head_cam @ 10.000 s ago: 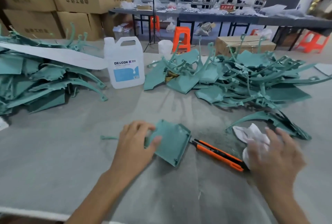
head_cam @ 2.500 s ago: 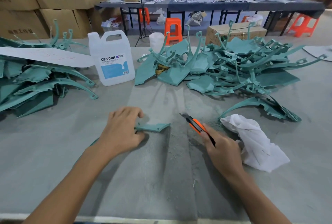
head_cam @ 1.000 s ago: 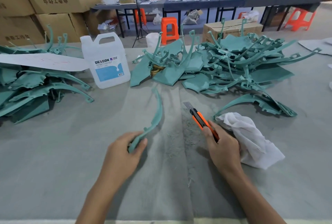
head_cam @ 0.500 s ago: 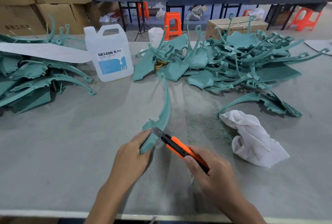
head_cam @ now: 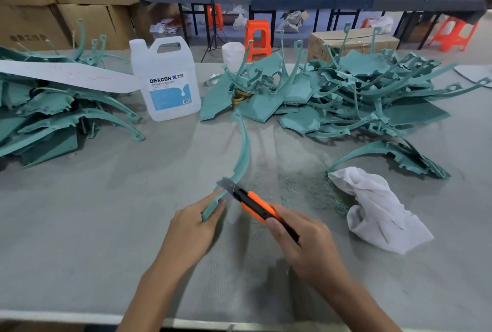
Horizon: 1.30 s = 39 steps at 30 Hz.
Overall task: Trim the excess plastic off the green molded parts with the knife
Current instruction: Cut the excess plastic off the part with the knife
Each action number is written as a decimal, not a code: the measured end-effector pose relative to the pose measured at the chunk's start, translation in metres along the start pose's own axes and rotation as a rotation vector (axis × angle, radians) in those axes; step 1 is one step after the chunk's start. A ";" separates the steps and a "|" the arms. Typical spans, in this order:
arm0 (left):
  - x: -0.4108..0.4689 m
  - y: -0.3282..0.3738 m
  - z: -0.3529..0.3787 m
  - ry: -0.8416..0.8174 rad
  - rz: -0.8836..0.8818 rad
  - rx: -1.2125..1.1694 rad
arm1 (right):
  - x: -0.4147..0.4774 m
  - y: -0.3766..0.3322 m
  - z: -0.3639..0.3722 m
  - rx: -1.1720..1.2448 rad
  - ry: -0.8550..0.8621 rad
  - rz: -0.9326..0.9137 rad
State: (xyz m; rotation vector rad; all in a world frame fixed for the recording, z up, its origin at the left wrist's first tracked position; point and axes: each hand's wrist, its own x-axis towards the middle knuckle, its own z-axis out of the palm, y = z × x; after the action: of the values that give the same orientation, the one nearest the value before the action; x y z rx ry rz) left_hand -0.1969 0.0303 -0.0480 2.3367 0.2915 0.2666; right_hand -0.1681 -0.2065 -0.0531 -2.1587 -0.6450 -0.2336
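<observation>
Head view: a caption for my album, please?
Left hand holds a curved green part; right hand puts orange knife to it.

Curved molded part [head_cam: 243,150]: green. Utility knife [head_cam: 259,205]: orange and black. Rag [head_cam: 378,209]: white. Jug [head_cam: 166,80]: translucent white, blue label.

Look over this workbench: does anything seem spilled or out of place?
Green shavings litter the table beside the crumpled white cloth, likely trimming debris. A yellowish object sits half buried under the far green pile.
</observation>
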 end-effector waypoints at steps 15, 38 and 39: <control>-0.006 -0.032 -0.028 -0.266 -0.365 -1.021 | 0.126 0.061 0.006 -0.197 -0.244 -0.042; -0.005 -0.025 -0.028 -0.230 -0.405 -1.126 | 0.105 -0.061 -0.016 -0.320 -0.321 -0.196; -0.006 -0.026 -0.028 -0.230 -0.396 -1.139 | 0.101 -0.071 -0.016 -0.357 -0.358 -0.217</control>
State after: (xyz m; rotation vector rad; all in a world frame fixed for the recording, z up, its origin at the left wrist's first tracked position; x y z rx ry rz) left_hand -0.2134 0.0647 -0.0478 1.1379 0.3538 -0.0475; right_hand -0.1187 -0.1456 0.0439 -2.4992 -1.1148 -0.0789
